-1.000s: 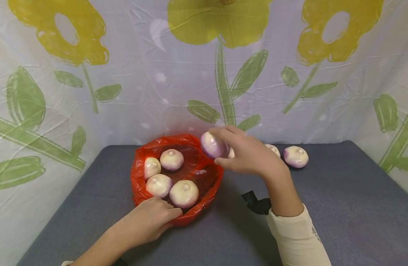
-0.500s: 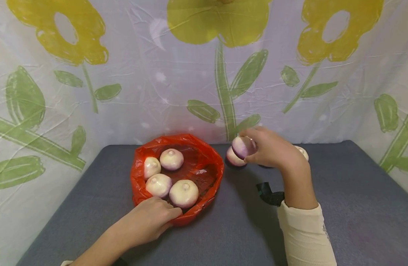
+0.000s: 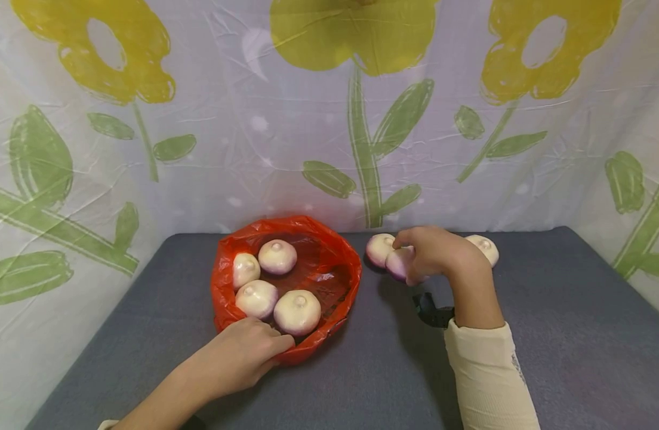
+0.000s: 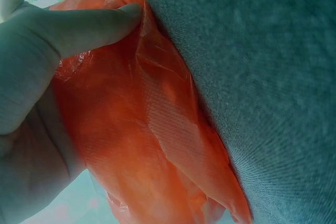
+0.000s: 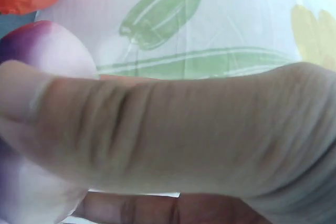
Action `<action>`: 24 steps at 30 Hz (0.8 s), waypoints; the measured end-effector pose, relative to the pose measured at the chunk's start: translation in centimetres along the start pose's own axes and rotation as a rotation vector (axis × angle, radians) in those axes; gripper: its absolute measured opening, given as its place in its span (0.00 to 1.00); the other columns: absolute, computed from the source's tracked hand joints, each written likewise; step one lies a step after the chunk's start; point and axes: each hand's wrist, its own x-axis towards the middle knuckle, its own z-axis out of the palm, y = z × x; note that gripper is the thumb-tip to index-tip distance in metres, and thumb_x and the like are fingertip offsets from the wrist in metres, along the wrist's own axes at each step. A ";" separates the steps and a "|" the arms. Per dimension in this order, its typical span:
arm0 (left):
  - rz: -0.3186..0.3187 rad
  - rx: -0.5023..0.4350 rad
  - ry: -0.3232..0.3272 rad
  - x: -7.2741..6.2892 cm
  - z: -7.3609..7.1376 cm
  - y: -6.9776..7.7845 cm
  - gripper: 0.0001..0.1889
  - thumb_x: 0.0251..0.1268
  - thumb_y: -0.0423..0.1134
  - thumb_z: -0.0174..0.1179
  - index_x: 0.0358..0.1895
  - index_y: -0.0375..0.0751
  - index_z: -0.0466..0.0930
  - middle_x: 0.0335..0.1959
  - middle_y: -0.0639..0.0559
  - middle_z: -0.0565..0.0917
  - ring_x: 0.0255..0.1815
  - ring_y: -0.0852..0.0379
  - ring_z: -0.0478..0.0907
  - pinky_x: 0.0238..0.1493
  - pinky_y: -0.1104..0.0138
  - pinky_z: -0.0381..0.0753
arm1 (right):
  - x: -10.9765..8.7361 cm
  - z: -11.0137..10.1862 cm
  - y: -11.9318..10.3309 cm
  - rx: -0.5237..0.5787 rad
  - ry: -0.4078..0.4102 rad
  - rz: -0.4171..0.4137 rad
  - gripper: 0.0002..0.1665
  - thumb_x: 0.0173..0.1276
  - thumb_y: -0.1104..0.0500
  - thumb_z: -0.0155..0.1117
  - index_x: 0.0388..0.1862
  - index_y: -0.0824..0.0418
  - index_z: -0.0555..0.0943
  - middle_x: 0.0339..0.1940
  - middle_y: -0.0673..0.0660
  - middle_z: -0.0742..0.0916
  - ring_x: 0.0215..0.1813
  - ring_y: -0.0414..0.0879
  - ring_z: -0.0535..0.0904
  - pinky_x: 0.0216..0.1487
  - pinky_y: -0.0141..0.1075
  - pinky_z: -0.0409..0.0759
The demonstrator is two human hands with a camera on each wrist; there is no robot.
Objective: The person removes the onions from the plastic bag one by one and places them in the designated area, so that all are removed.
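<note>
In the head view my left hand (image 3: 249,352) grips the near rim of a red plastic bag (image 3: 222,269), its mouth spread wide. The thumb presses the bag's film (image 4: 157,129) in the left wrist view. Several white-and-purple turnips (image 3: 297,312) lie inside, on the left and near side. To the right of the bag, my right hand (image 3: 437,251) holds a turnip (image 3: 398,264) low over the table, between thumb and fingers. Just behind it sits another turnip (image 3: 379,248). The right wrist view shows my thumb across the held turnip (image 5: 37,192).
A further turnip (image 3: 482,248) stands right of my right hand, partly covered by it. The dark grey table (image 3: 356,388) backs onto a flower-printed cloth (image 3: 227,149). A small black device (image 3: 431,312) shows at my right wrist.
My right hand has carried the turnip from the bag's right rim rightward, then down toward the table beside the others. The left hand and the bag have stayed in place.
</note>
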 end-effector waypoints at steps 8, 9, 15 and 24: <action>0.001 -0.001 -0.005 0.0 0.0 0.0 0.16 0.50 0.31 0.72 0.28 0.54 0.74 0.20 0.65 0.73 0.22 0.65 0.73 0.27 0.67 0.72 | 0.8 0.7 0.7 0.003 -0.139 0.134 0.30 0.46 0.56 0.80 0.52 0.53 0.83 0.47 0.54 0.83 0.46 0.51 0.76 0.47 0.46 0.75; 0.002 -0.002 -0.009 0.0 -0.1 0.0 0.16 0.50 0.31 0.72 0.28 0.54 0.73 0.20 0.65 0.73 0.22 0.64 0.73 0.27 0.67 0.72 | 0.9 0.8 0.8 -0.006 -0.145 0.143 0.30 0.46 0.54 0.81 0.51 0.53 0.84 0.46 0.53 0.83 0.47 0.51 0.76 0.47 0.47 0.75; -0.001 0.000 -0.016 0.0 -0.1 0.1 0.15 0.50 0.31 0.72 0.28 0.54 0.74 0.20 0.65 0.73 0.22 0.65 0.73 0.27 0.67 0.72 | 1.5 1.5 1.3 -0.023 -0.163 0.187 0.29 0.45 0.48 0.83 0.47 0.50 0.84 0.44 0.51 0.82 0.48 0.53 0.73 0.44 0.47 0.74; 0.007 -0.005 0.001 0.1 -0.1 0.2 0.15 0.50 0.31 0.72 0.28 0.54 0.74 0.20 0.65 0.73 0.22 0.65 0.73 0.27 0.67 0.72 | 2.4 2.1 1.5 -0.053 -0.102 0.150 0.27 0.45 0.52 0.82 0.46 0.53 0.83 0.41 0.52 0.83 0.44 0.54 0.73 0.42 0.46 0.74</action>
